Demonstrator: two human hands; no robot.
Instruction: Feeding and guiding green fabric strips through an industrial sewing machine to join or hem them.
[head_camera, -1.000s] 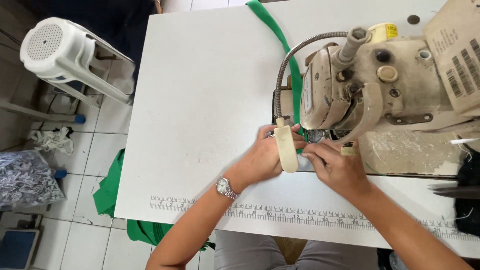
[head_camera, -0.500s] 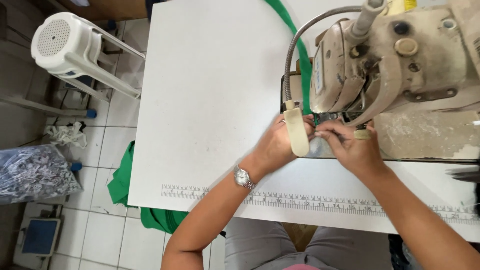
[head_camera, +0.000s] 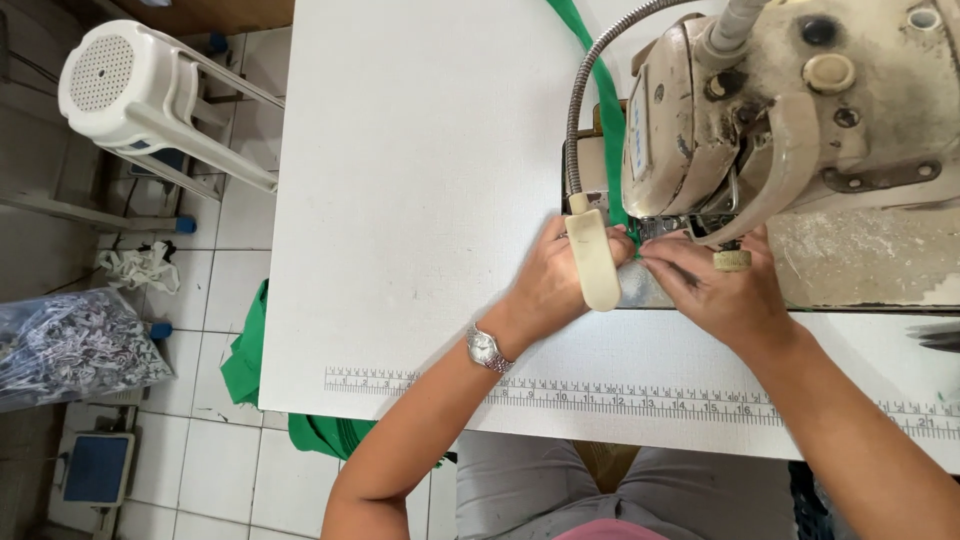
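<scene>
White laminate tabletop (head_camera: 420, 180) fills most of the view, with a printed measuring scale (head_camera: 620, 395) running along its near edge and a worn cream industrial sewing machine (head_camera: 790, 110) standing at its right side. Since a second ago the view has closed in on the machine while both hands have stayed pressed together below its needle end, so the feeding of the cloth looks to be going on without a break. Left hand (head_camera: 555, 280), with a silver wristwatch (head_camera: 485, 348) on its wrist, lies just left of the machine's needle area, fingers together and flat on the work; a cream paddle-shaped lamp head (head_camera: 592, 258) on a grey flexible metal hose (head_camera: 590, 90) hangs over its knuckles. Right hand (head_camera: 720, 290) sits directly below the machine head, fingertips drawn together and seemingly pinching the cloth edge, though the grip itself is hidden. Narrow strip of green fabric (head_camera: 605, 110) runs from the machine's needle area up the table beyond it. Left of the table, more green cloth (head_camera: 250, 350) hangs to the tiled floor (head_camera: 200, 460), with a white plastic stool (head_camera: 130, 95) and a clear bag of patterned scraps (head_camera: 70, 345) farther left.
</scene>
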